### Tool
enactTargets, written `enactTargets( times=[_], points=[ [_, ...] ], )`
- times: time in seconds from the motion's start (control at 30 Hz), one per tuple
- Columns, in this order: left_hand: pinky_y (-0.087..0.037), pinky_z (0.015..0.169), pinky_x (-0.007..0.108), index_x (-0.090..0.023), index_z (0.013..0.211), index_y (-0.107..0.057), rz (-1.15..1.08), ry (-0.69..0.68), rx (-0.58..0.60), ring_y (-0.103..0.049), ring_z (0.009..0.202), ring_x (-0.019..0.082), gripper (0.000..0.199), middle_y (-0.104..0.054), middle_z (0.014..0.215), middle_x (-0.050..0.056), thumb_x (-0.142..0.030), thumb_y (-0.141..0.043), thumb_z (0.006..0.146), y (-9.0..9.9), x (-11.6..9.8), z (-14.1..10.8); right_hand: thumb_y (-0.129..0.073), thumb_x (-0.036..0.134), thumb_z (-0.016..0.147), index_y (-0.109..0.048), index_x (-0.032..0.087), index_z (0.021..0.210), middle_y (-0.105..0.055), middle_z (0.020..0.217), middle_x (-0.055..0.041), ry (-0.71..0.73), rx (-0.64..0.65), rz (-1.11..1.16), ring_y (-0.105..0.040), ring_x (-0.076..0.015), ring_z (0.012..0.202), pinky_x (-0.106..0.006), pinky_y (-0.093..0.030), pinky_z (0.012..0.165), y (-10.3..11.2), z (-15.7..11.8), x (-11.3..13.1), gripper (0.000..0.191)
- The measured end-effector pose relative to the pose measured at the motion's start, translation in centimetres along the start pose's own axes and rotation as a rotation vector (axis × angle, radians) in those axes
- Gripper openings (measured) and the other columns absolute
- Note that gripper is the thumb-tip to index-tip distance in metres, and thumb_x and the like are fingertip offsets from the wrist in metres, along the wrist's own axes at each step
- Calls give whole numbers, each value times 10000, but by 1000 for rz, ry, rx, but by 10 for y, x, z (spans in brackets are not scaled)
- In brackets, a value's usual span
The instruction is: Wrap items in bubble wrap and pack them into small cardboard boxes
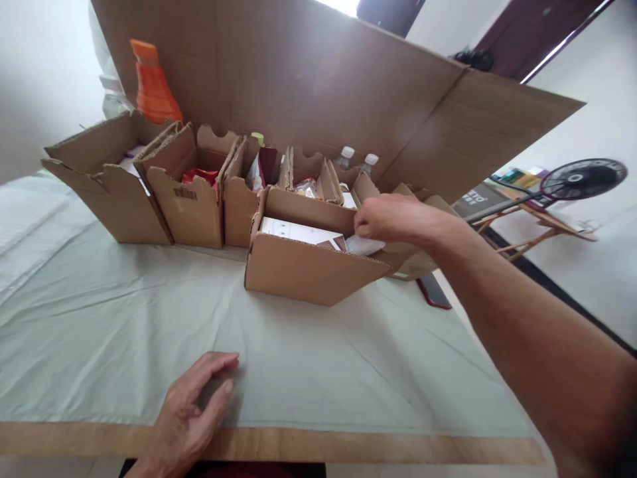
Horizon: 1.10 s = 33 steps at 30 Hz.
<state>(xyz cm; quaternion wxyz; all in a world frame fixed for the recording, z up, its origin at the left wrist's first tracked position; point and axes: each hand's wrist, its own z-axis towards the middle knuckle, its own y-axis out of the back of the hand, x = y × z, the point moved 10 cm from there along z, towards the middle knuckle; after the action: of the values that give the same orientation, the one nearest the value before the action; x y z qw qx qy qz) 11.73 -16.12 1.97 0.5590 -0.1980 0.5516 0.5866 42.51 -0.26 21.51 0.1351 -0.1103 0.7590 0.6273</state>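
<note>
My right hand [388,219] reaches over the right end of the front cardboard box [308,269], its fingers curled closed. Just under those fingers is a clear plastic bag [364,245]; whether they grip it is hard to make out. Inside the same box, to the left of the bag, lies a white carton [298,230] with small print. My left hand [192,405] rests near the front edge of the table, empty, with thumb and fingers apart.
Behind stands a row of open cardboard bins, including one with a red packet [200,176]. A tall cardboard panel [298,79] rises at the back, with an orange bottle [153,83] before it. A dark phone [434,292] lies right; farther off is a fan [582,179].
</note>
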Motion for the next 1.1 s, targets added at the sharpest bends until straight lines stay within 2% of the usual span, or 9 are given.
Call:
enactTargets(
  times=[0.07,0.3,0.5,0.6,0.7,0.8,0.9,1.0,1.1],
  points=[
    [-634,802,238,-294,1205,-676,2,33,-19,-768,965,182,240,-768,1078,36,-272,-600,979,1,6,-2,-697,64,720,-684,144,604,-703,625,-73,46,59,22,-714,-215,683,-264,-458,587,-8,4,16,142],
    [-637,822,258,-280,1156,-730,-16,57,-21,-768,972,202,225,-784,1073,51,-324,-619,964,-1,9,-3,-589,80,791,-737,193,725,-723,736,-40,100,30,85,-641,-180,685,-276,-400,599,-16,-4,16,196],
    [-638,842,272,-314,1166,-738,47,81,14,-760,1021,218,244,-774,1138,43,-379,-642,951,11,12,-2,-500,291,954,-770,206,1009,-779,962,-65,-119,-561,365,-689,-219,813,-338,-486,747,17,-104,-44,288],
    [-644,801,299,-351,1320,-652,89,170,-50,-747,1016,221,387,-715,1281,51,-448,-635,945,32,13,21,-559,421,921,-763,218,960,-766,849,-56,-195,-700,651,-644,-192,654,-338,-510,664,-22,-150,-68,290],
    [-594,975,454,-349,1526,-440,49,238,-130,-643,1250,289,644,-562,1506,94,-498,-629,928,42,8,68,-621,473,863,-724,210,1098,-770,940,-76,-211,-560,891,-676,-221,723,-346,-529,630,-88,-144,-60,368],
    [-472,1110,576,-286,1599,-294,-95,203,-120,-448,1453,358,861,-397,1632,147,-501,-683,862,24,0,127,-661,537,811,-666,187,1169,-754,1088,-125,-145,-442,1122,-706,-286,936,-370,-563,688,-129,-110,-27,500],
    [-500,1078,545,-198,1513,-413,-277,177,-16,-522,1379,362,821,-522,1519,181,-503,-709,810,-10,-4,163,-632,591,825,-657,165,1142,-747,1071,-136,-112,-460,1259,-706,-288,912,-394,-582,735,-140,-90,-3,532],
    [-537,1038,490,-172,1377,-529,-336,197,-63,-625,1252,331,687,-640,1369,159,-499,-714,801,-20,-1,152,-609,577,879,-680,164,1133,-742,1058,-129,-121,-493,1248,-704,-300,924,-419,-585,787,-143,-104,11,491],
    [-499,1094,513,-190,1317,-592,-277,286,-106,-643,1242,337,586,-703,1272,139,-501,-710,835,-10,10,96,-610,522,925,-721,213,1126,-737,1078,-103,-57,-565,1123,-695,-320,995,-453,-577,874,-139,-147,32,385]
  ],
)
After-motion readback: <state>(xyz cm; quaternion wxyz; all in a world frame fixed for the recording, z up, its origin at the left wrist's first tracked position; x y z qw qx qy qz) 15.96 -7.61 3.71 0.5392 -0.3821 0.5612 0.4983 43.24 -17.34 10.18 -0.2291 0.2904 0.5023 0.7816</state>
